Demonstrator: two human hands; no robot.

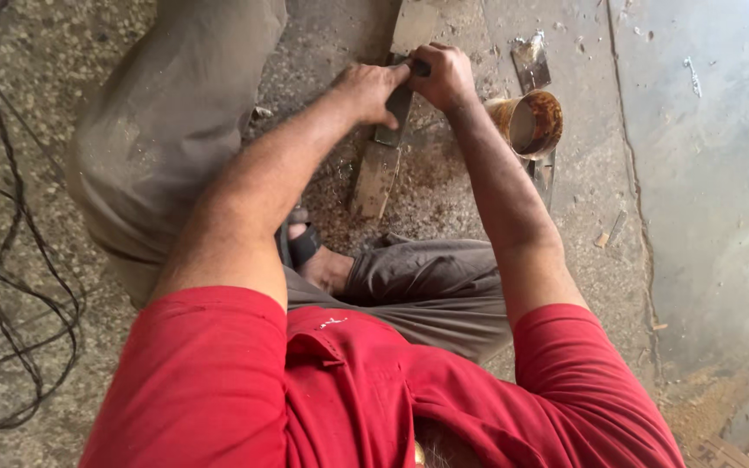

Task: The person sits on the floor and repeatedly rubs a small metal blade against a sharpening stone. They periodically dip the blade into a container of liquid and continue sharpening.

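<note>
I sit on the floor in a red shirt and grey trousers. A long narrow wooden piece (pixel 377 178) lies on the floor in front of me, running away from my foot. Both hands press a flat metal tool (pixel 394 113) down on it. My left hand (pixel 368 89) grips the tool's near side. My right hand (pixel 444 76) is closed on its dark handle end. Wood shavings (pixel 422 186) are scattered around the wooden piece.
A rusty round tin (pixel 530 124) stands on the floor just right of my right wrist, with a flat metal blade (pixel 530 61) behind it. Black cables (pixel 10 286) loop along the left. My sandalled foot (pixel 309 251) rests below the wood. Sawdust (pixel 713 390) lies at the lower right.
</note>
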